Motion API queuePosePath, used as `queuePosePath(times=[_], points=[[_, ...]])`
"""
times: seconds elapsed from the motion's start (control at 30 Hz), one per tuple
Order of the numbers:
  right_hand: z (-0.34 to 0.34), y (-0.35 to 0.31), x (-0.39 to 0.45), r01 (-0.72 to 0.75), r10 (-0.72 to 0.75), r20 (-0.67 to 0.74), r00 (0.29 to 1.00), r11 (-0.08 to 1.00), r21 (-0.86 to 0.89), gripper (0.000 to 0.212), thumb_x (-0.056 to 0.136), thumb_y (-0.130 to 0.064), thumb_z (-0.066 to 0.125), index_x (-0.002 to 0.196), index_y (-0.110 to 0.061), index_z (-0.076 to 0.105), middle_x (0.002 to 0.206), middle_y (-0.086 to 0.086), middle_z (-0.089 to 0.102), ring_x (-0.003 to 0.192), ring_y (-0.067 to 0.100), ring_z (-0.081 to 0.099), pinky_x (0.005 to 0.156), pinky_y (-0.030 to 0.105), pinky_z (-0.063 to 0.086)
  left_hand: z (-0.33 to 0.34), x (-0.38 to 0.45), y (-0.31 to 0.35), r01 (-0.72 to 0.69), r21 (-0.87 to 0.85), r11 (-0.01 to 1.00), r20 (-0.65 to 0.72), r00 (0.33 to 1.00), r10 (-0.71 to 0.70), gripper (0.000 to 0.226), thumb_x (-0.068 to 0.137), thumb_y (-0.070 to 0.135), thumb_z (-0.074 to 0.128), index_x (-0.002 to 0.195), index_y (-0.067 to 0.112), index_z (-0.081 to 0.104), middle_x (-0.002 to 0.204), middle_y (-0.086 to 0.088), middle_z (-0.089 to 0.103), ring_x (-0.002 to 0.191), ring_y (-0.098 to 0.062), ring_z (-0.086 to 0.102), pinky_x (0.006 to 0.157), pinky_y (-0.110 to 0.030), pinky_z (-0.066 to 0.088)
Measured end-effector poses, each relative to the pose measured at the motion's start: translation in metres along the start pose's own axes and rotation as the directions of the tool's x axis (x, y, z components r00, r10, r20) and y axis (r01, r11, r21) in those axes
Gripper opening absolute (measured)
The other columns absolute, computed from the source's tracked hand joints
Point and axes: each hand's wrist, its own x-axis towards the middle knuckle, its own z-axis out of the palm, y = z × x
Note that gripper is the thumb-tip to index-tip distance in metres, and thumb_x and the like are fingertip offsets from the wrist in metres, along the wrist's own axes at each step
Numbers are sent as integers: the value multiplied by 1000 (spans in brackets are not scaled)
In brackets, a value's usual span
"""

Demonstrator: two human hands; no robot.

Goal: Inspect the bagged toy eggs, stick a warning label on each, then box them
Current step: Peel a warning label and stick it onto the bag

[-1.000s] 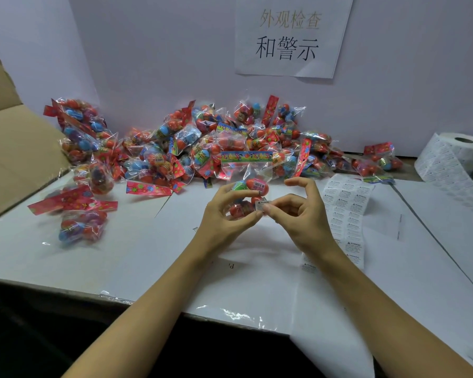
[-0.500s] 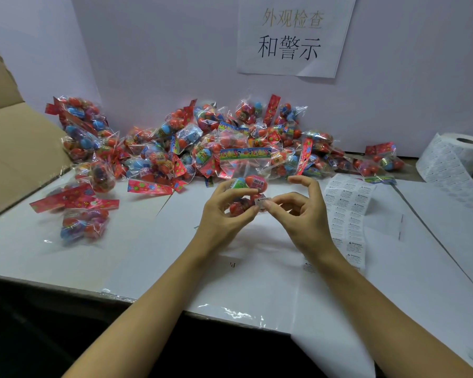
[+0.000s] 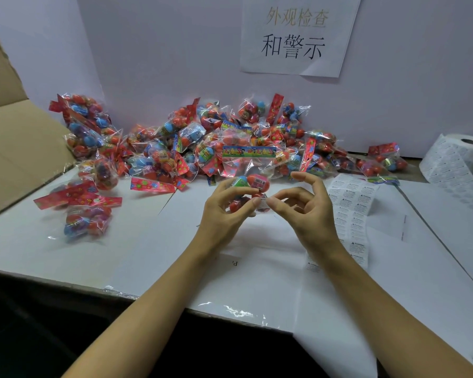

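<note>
My left hand grips a clear bag of toy eggs above the middle of the white table; red, green and blue eggs show through it. My right hand pinches a small white warning label against the bag's lower right side. A big pile of bagged eggs lies along the back wall. A strip of warning labels runs from a label roll at the right.
An open cardboard box flap stands at the left. Two loose egg bags lie near it on the table. A paper sign with Chinese writing hangs on the back wall. The table's front edge is close to me.
Both hands stay on the bag. My right hand's free fingers have spread and lifted while the thumb and forefinger keep the label at the bag.
</note>
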Motion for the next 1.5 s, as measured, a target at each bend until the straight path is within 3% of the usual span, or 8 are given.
queuePosePath(times=[0.1, 0.37, 0.53, 0.7, 0.87, 1.0, 1.13, 1.5], points=[[1, 1, -1, -2, 3, 3, 1000, 1000, -26, 55, 80, -13, 83, 120, -30, 50, 87, 5, 75, 80, 36, 68, 79, 52, 53, 1, 0, -1, 2, -7, 1000, 2, 1000, -2, 17, 90, 7, 76, 107, 3, 77, 117, -10, 57, 91, -29, 70, 73, -31, 63], [1, 7, 1, -4, -1, -49, 999, 996, -88, 49, 82, -12, 82, 115, -32, 50, 83, 4, 74, 76, 29, 68, 77, 46, 55, 2, 0, -1, -8, -17, 1000, 25, 1000, 9, 16, 90, 5, 76, 105, 8, 77, 124, -13, 57, 96, -30, 70, 74, -34, 64], [2, 17, 2, 50, -65, -85, 994, 984, -173, 49, 82, -10, 81, 112, -33, 51, 80, -2, 72, 65, 14, 60, 67, 26, 50, 1, 0, -2, -3, 0, 1000, 31, 1000, 3, 14, 89, 5, 77, 102, 11, 77, 125, -11, 57, 100, -26, 68, 77, -32, 63], [-5, 23, 8, -16, -46, -253, 966, 971, -237, 39, 83, -6, 74, 110, -26, 56, 73, -11, 68, 62, 0, 56, 65, 10, 43, -2, 0, 1, 20, -97, 995, -21, 1000, -23, 19, 88, 8, 79, 97, 25, 78, 121, 1, 58, 95, -16, 70, 77, -35, 64], [-3, 17, 7, -102, 98, -54, 994, 992, -79, 47, 87, -31, 78, 124, -27, 49, 83, 0, 73, 78, 13, 68, 73, 19, 52, -2, -1, 0, 35, -103, 994, 7, 999, -35, 24, 83, 15, 84, 102, 29, 78, 118, 10, 61, 104, -20, 69, 87, -28, 59], [1, 15, 2, -119, 121, 3, 993, 983, -138, 60, 80, -37, 83, 127, -32, 47, 90, 1, 75, 90, 12, 71, 82, 24, 55, -3, -1, -2, 51, -121, 991, 3, 999, -51, 23, 83, 17, 85, 104, 23, 78, 113, 5, 63, 101, -23, 69, 88, -45, 61], [0, 11, 1, -123, 124, 6, 992, 986, -115, 61, 78, -33, 86, 126, -33, 48, 87, -1, 75, 90, 9, 71, 80, 20, 52, -2, -1, -4, 54, -125, 991, 7, 999, -54, 23, 84, 12, 84, 106, 17, 78, 114, -6, 62, 98, -28, 68, 83, -50, 63], [1, 10, 2, -116, 117, 23, 993, 992, -42, 44, 90, -5, 70, 124, -26, 51, 82, 4, 76, 73, 8, 69, 64, 12, 49, -3, 0, -5, 54, -125, 991, 31, 998, -51, 25, 85, 7, 80, 104, 24, 79, 111, -2, 64, 99, -28, 67, 85, -51, 62]])
